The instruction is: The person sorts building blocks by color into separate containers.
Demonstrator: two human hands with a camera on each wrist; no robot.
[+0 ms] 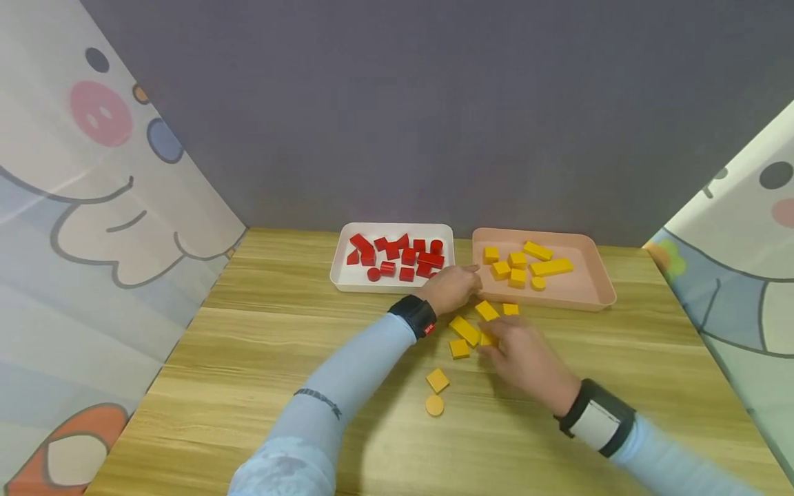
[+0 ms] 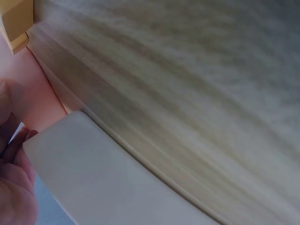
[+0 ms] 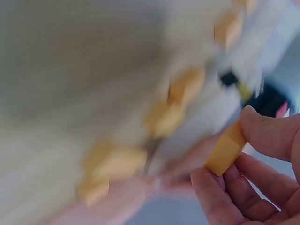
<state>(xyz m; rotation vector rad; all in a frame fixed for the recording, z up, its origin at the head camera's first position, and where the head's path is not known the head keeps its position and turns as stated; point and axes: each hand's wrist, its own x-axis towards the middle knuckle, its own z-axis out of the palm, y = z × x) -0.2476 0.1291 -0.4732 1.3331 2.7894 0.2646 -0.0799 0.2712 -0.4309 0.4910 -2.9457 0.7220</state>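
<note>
In the right wrist view, my right hand pinches a yellow block between thumb and fingers. In the head view it is low over the table beside loose yellow blocks, among them a longer block and a square one. My left hand is at the gap between the white tray and the pink tray, its fingertips by the pink tray's left wall. I see nothing held in it; the wrist view crops much of that hand.
Red blocks of several shapes lie in the white tray. The pink tray contains several yellow blocks. Closer to me on the table are a yellow square block and a yellow round one. A grey panel stands behind the trays.
</note>
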